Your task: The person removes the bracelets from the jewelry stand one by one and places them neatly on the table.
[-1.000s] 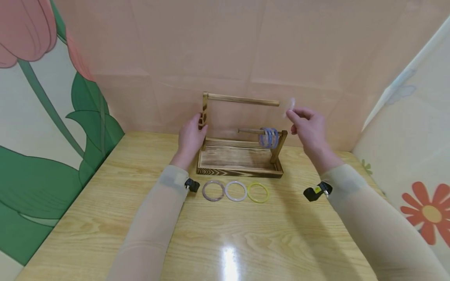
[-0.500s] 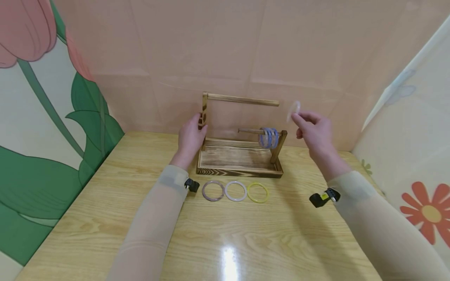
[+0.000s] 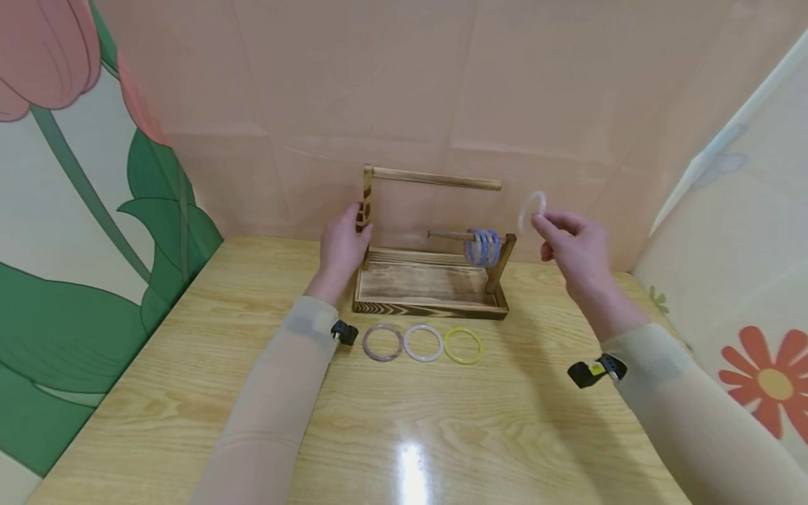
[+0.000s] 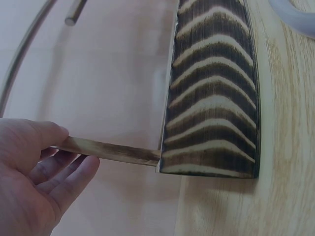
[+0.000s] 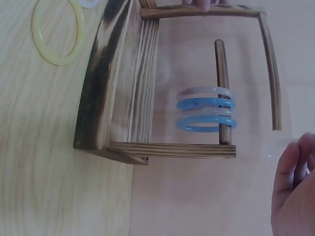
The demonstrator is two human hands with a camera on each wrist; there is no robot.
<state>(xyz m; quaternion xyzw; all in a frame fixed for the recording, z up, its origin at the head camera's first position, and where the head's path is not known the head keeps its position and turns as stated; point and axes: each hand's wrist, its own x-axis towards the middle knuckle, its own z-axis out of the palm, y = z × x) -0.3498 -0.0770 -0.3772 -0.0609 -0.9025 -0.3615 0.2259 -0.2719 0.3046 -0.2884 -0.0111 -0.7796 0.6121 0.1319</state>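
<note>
A dark-grained wooden rack (image 3: pixel 429 309) has a tray base and two bars. My left hand (image 3: pixel 341 245) grips its left post (image 4: pixel 113 150), thumb on one side and fingers on the other. Between thumb and fingertips, my right hand (image 3: pixel 577 252) pinches a pale translucent bangle (image 3: pixel 543 200). That bangle is held in the air, right of and apart from the free end of the upper bar (image 3: pixel 435 179), which carries nothing. Several blue and pale bangles (image 5: pixel 205 123) hang on the lower bar (image 5: pixel 221 59), close to the right post (image 3: pixel 501 266).
A purplish bangle (image 3: pixel 366 346), a white bangle (image 3: pixel 406 344) and a yellow bangle (image 3: pixel 446 346) lie in a row on the wooden table (image 3: pixel 404 407), in front of the rack. A pinkish backdrop (image 3: pixel 353 84) stands close behind it.
My right hand has moved right and slightly down with the pale bangle, away from the upper bar's end. The bangle's ring now faces the head view more. My left hand stays put.
</note>
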